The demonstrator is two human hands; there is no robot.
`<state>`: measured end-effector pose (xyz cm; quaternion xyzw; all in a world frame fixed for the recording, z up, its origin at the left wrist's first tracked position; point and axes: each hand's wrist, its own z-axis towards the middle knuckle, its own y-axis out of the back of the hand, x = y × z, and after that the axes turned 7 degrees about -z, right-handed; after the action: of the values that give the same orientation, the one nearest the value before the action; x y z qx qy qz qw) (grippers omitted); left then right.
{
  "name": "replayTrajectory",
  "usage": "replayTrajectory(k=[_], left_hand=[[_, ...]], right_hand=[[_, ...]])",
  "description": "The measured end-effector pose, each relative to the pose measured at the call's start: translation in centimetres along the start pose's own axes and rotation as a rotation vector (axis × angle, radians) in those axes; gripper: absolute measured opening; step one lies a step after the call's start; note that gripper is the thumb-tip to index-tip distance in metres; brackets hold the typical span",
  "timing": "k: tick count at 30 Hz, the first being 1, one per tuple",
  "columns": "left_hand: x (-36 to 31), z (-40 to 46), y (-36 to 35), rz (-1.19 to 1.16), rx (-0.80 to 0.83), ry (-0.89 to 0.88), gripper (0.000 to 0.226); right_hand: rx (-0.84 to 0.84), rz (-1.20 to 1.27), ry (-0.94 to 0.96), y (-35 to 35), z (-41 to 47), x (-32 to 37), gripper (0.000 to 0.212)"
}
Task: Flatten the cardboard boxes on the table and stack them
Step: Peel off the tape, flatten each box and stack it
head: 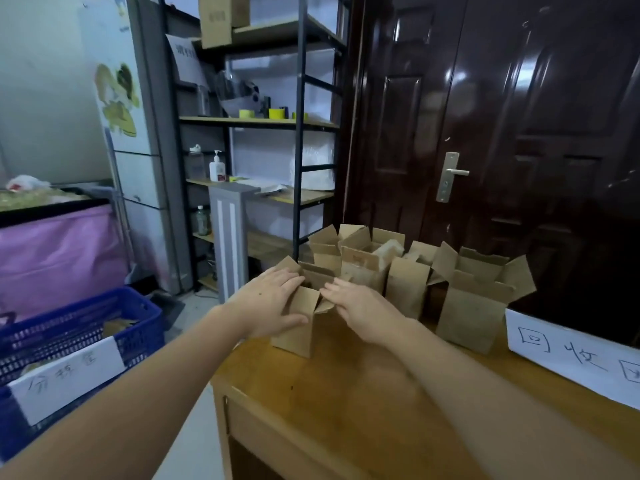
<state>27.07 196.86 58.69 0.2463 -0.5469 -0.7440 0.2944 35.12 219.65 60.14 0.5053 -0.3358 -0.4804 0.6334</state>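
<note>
A small open cardboard box stands upright near the far left edge of the wooden table. My left hand grips its upper left side, fingers laid over the top and thumb across the front face. My right hand reaches in from the right, its straight fingers touching the box's raised top flaps. Behind and to the right stand several more open cardboard boxes, the largest of them at the right with its flaps spread.
A white paper sign with handwriting lies on the table's right side. A blue plastic basket with a paper label sits on the left, below table height. A metal shelf and a dark door stand behind the table.
</note>
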Motion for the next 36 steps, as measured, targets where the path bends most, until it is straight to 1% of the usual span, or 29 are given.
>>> replayTrajectory(k=[4, 6, 10, 14, 18, 22, 25, 30, 34, 36], left_hand=[[-2.7, -2.3, -0.2, -0.104, 0.003, 0.011, 0.105], [-5.0, -3.2, -0.6, -0.176, -0.008, 0.01, 0.104], [-11.2, -4.1, -2.0, -0.301, -0.082, -0.043, 0.095], [-18.6, -3.4, -4.2, -0.412, -0.119, -0.084, 0.091], [-25.8, -1.6, -5.6, -0.5, -0.1, -0.159, 0.087], [-32.3, 0.2, -6.3, -0.569, -0.089, -0.252, 0.084], [-36.2, 1.4, -6.8, -0.622, -0.043, -0.324, 0.084], [-40.0, 2.9, -7.2, -0.658, 0.029, -0.382, 0.085], [-40.8, 3.7, -7.1, -0.638, 0.036, -0.395, 0.089], [-40.6, 4.0, -6.9, -0.595, -0.005, -0.407, 0.095]], right_hand=[[-0.025, 0.007, 0.007, 1.0, -4.9, 0.0, 0.049], [-0.041, 0.02, -0.008, 1.5, -7.9, -0.3, 0.049], [-0.077, 0.027, -0.074, 2.7, -14.6, -2.0, 0.051], [-0.083, 0.001, -0.199, 4.4, -21.9, -4.3, 0.055], [-0.04, -0.022, -0.341, 6.6, -28.5, -6.2, 0.056], [-0.033, -0.051, -0.487, 8.3, -33.8, -7.5, 0.055], [-0.052, -0.042, -0.596, 8.5, -37.4, -8.4, 0.056], [-0.142, -0.018, -0.758, 7.1, -40.6, -8.8, 0.054], [-0.178, -0.007, -0.793, 6.4, -40.7, -9.4, 0.053], [-0.179, -0.024, -0.805, 6.2, -40.5, -9.7, 0.053]])
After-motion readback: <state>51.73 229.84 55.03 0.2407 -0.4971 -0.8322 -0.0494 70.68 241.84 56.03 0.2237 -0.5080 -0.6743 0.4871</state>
